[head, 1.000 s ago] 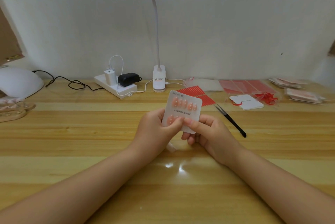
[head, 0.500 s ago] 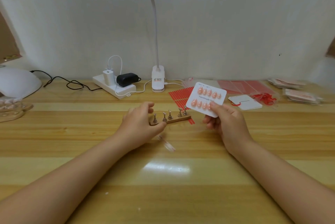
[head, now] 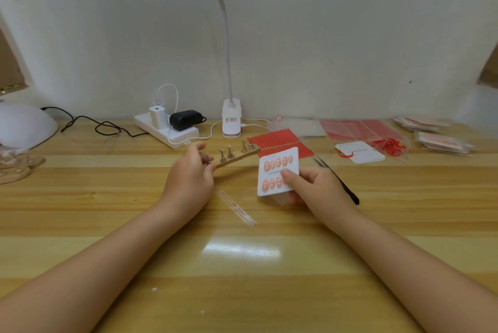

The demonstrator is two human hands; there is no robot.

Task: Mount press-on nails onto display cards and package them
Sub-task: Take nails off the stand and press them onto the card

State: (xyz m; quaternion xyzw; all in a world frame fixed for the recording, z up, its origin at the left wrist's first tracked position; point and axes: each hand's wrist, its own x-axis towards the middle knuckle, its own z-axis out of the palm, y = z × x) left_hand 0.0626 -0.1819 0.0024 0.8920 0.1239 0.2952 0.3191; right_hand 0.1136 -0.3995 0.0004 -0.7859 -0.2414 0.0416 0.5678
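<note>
My right hand (head: 315, 187) pinches a white display card (head: 279, 169) that carries two rows of pink press-on nails, thumb on its face, held just above the table. My left hand (head: 190, 173) grips the near end of a wooden nail-stand bar (head: 237, 157) with small metal pegs, lifted at a slant. A thin clear strip with red print (head: 237, 207) lies on the wooden table (head: 242, 292) between my hands.
Black tweezers (head: 339, 180) lie right of the card. A sheet of red adhesive tabs (head: 280, 141), a blank white card with red loop (head: 359, 152), red ribbons (head: 389, 145) and packaged sets (head: 442, 141) sit at the back right. Lamp base (head: 231, 119), power strip (head: 167, 130), white nail lamp (head: 24, 125) behind.
My left hand let go of the card and took the wooden bar, lifting its end. My right hand carried the card right, then back down toward the middle.
</note>
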